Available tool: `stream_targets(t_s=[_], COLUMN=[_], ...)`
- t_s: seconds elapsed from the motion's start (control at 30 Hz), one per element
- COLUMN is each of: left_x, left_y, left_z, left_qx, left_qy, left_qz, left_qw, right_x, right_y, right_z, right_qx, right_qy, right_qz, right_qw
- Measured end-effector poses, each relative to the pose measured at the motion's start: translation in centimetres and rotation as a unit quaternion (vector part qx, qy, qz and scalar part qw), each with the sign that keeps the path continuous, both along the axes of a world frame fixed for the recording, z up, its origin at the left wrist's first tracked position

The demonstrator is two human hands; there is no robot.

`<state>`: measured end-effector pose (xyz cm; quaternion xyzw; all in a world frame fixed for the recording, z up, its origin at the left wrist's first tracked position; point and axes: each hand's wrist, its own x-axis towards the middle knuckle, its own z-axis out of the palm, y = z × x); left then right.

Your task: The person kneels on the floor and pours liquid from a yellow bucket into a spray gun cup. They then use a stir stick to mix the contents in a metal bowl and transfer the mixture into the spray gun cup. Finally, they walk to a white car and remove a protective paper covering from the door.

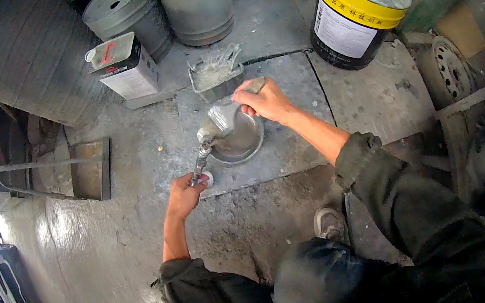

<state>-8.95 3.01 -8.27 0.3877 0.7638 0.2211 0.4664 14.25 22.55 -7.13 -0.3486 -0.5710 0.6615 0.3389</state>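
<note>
My left hand [185, 193] is closed round the lower end of a metal tool [203, 153], which looks like a spray gun. A small white round piece [207, 180] is beside those fingers. My right hand [256, 101] grips a brush [257, 84], its pale head angled down-left toward the tool over a round metal pan [242, 151] with grey contents on the slab. Just beyond the pan stands a rectangular metal tub [216, 88] with several pale brushes or sticks in it.
Two grey drums [197, 11], a rectangular can [128, 81] and a yellow-black pail [350, 30] stand behind. A metal tray frame [88, 171] lies left; a wheel rim [446, 66] and rack [445, 114] are right. A car's front [4, 281] shows at lower left.
</note>
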Motion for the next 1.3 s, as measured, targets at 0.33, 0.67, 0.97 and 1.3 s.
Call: stream_targets(t_s=[0.33,0.67,0.97,1.3], left_x=[0.6,1.5,-0.7,-1.4], left_y=[0.3,1.0,0.3,0.2], left_z=[0.9,2.9,3.4,1.7], left_qx=[-0.052,0.002,0.046,-0.017], left_qy=[-0.168,-0.325,-0.359,-0.273], left_qz=[0.075,0.102,0.127,0.12], left_qw=[0.982,0.94,0.923,0.954], right_x=[-2.0,-2.0,1.1,1.4], right_y=[-3.9,-6.6,-5.1,-3.3], right_z=[1.6,-0.5,-6.1,-7.2], right_qx=[-0.027,0.026,0.192,0.201], right_qy=[0.044,0.068,-0.234,-0.194], right_qz=[-0.061,-0.054,-0.082,0.002], right_qw=[0.997,0.996,0.949,0.96])
